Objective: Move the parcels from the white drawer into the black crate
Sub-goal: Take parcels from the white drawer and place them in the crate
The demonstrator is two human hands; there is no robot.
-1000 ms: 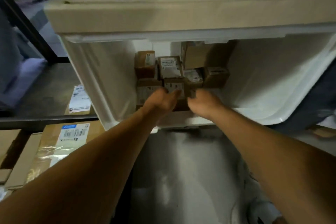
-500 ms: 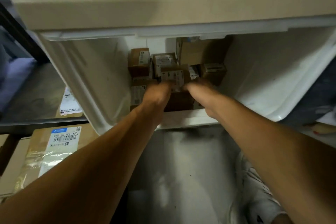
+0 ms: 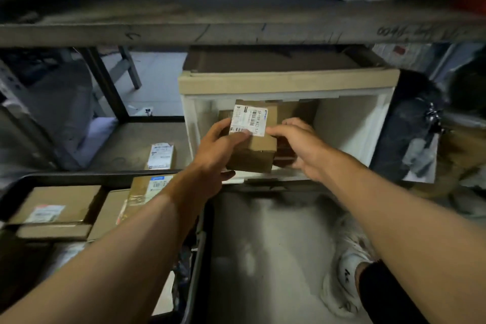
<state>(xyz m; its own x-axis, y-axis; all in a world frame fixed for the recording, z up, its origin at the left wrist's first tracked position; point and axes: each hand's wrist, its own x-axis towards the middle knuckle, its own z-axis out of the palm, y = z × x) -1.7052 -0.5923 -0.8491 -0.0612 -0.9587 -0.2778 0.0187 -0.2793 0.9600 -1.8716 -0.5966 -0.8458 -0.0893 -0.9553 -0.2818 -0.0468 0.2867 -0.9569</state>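
While the crate (image 3: 79,179) at lower left waits, partly filled, step in hand is the lift-out — next, swing the parcel (image 3: 253,144) left and down. Left hand (image 3: 215,150) grips it, thumb on label; right hand (image 3: 294,139) fingers curled at its side, above the drawer (image 3: 349,123).

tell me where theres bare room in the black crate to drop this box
The black crate is crowded at its far end: stacked brown boxes and a taped one fill it up to the rim. The nearer part looks darker and less full, but the left hand's forearm hides much of it. The box is held by both hands, the right hand beside it.
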